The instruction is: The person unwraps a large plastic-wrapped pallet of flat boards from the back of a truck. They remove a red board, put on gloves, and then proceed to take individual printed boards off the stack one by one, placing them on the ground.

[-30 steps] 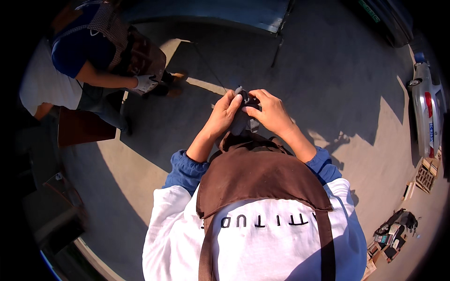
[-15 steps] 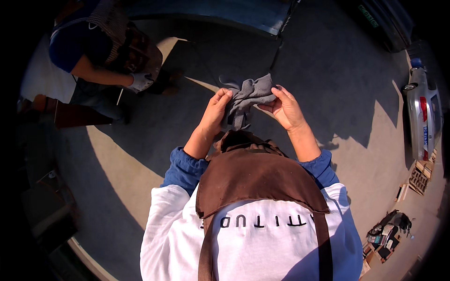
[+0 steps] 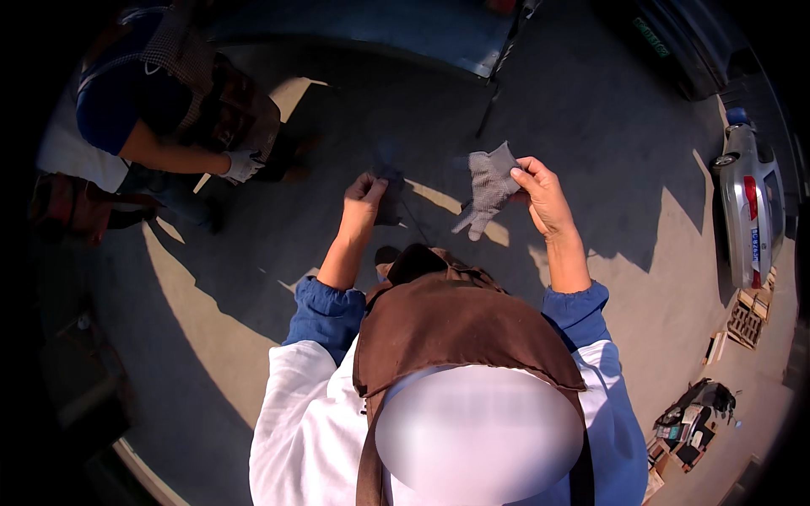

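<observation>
A grey knit work glove (image 3: 489, 187) hangs by its cuff edge from my right hand (image 3: 547, 198), its fingers pointing down and partly sunlit. My right thumb pinches it against the fingers. My left hand (image 3: 361, 201) is closed on a second grey glove (image 3: 391, 196), which lies in shadow and is smeared by motion. The two gloves are apart, with a gap between my hands. Both hands are bare and held out in front of the brown apron (image 3: 464, 329) I wear.
At the upper left a co-worker in a blue top (image 3: 122, 110) bends over, a gloved hand (image 3: 243, 165) low in front. A dark blue panel (image 3: 380, 38) lies ahead. Cars, a silver one (image 3: 749, 202) among them, stand at right, near a wooden pallet (image 3: 746, 325) and a scooter (image 3: 696, 413).
My hands have moved apart, and the bunched grey gloves have separated, one in each hand. The co-worker has shifted slightly left.
</observation>
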Demonstrator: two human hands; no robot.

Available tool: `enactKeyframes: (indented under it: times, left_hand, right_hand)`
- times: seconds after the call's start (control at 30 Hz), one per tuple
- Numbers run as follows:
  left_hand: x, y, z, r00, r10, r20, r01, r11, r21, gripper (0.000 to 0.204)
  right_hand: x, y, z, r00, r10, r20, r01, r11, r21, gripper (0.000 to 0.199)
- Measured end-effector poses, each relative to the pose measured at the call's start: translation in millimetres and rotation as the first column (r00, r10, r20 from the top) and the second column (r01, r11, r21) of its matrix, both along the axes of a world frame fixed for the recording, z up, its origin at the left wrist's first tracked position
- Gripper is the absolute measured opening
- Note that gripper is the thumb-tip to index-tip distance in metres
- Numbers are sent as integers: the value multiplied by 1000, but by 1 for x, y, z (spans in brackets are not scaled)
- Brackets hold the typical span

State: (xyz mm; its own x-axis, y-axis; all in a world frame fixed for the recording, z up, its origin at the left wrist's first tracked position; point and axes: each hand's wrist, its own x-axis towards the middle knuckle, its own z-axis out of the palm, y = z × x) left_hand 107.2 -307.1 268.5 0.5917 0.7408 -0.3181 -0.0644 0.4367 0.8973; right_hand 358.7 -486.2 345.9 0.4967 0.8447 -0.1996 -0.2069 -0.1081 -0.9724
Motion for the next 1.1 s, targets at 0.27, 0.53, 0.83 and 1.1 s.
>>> enactKeyframes:
  times: [0.27,0.53,0.83,1.1]
  left_hand:
    - [41,-47,43,899,-434,-57,434,866,250,29]
    - [55,-48,16,892,-389,-231,445,847,291,37]
    - [66,-36,13,916,-397,-59,400,892,212,27]
    - [62,-38,-21,819,-304,-487,544,682,489,26]
  right_hand:
    - [-38,11,-23,986,82,142,-71,994,-84,16]
    - [-58,10,-42,987,151,62,-144,984,-107,10]
    - [-41,21,-44,991,123,-55,-127,988,-87,9]
    - [-66,11,-55,616,78,784,48,990,-136,15]
